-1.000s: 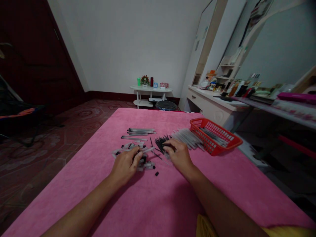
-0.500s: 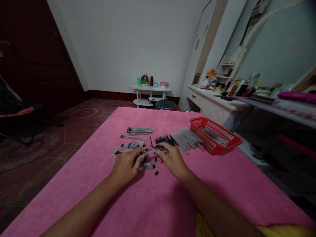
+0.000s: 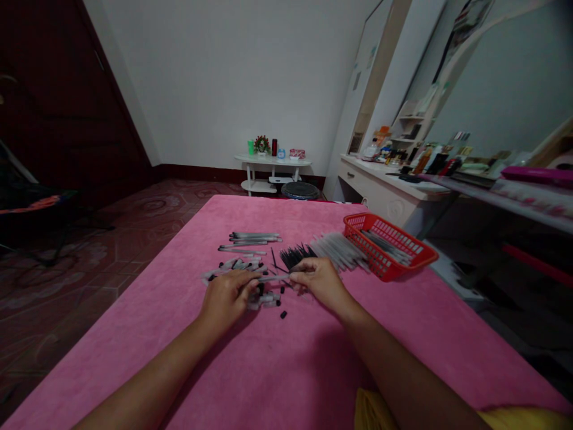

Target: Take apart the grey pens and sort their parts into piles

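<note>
A slim translucent pen (image 3: 274,278) lies level between my hands, just above the pink cloth. My left hand (image 3: 229,295) pinches its left end, and my right hand (image 3: 320,280) grips the right end between thumb and fingers. Clear pen caps (image 3: 235,264) and small black plugs (image 3: 283,314) lie heaped around my left fingers. Beyond my right hand are black pen tips or refills (image 3: 295,254) in a bunch, and a fan of clear pen barrels (image 3: 338,251). Several pens (image 3: 253,237) rest in a row farther back.
A red plastic basket (image 3: 389,272) with more pens stands at the right on the pink-covered table (image 3: 250,370). A cluttered white dresser (image 3: 385,179) is past the right edge. By the far wall stands a small white side table (image 3: 273,160).
My right hand has shifted a little to the right, and more of the pen now shows between my hands. My left hand stays almost in place.
</note>
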Demonstrator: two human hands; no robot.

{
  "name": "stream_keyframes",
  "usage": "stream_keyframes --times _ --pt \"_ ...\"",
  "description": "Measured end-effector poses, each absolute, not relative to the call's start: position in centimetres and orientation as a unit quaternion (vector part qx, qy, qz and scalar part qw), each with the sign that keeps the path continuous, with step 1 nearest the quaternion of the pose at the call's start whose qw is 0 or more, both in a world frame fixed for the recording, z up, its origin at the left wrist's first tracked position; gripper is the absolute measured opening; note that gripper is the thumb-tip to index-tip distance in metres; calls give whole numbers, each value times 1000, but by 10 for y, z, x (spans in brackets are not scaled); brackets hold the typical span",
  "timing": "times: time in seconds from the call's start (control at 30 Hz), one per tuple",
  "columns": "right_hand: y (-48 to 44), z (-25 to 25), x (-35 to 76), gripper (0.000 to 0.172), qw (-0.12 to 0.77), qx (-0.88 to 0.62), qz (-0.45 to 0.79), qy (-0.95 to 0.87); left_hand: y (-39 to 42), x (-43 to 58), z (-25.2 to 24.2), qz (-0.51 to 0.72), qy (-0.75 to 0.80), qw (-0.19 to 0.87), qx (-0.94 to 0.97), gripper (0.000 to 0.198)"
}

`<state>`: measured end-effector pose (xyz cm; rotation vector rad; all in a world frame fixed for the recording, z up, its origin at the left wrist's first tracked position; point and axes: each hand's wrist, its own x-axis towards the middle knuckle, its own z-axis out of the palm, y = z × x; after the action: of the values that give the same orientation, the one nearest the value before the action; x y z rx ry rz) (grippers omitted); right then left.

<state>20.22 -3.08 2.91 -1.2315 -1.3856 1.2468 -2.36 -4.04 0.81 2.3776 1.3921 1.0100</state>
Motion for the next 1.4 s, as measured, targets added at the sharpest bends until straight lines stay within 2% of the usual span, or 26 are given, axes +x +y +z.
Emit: stream_keyframes --times 0.37,0.5,0.6,0.73,0.83,0.93,1.1,1.3,1.4 --pt "-33 37 205 18 438 -444 510 -593 -41 -23 13 359 453 282 765 36" --pt "-34 38 205 17 440 -445 489 -607 -41 -22 11 362 447 303 759 38" --pt "-32 40 210 14 441 -459 406 -655 -40 -24 10 363 461 280 760 37" --pt "-25 49 231 14 454 -496 262 -692 -37 -29 13 367 551 171 730 31" --pt "-17 56 247 13 517 -514 261 -632 -35 -33 16 354 598 117 710 26" --pt "-12 54 252 14 563 -513 286 -581 -33 -35 16 366 606 124 695 23" --pt "-15 34 238 10 523 -557 193 -615 -31 -28 12 465 545 252 651 16" --pt "-28 21 218 9 391 -625 13 -676 -38 -13 19 569 408 505 505 28" --pt "-34 25 213 9 323 -653 -24 -684 -41 -10 19 566 384 568 459 32"
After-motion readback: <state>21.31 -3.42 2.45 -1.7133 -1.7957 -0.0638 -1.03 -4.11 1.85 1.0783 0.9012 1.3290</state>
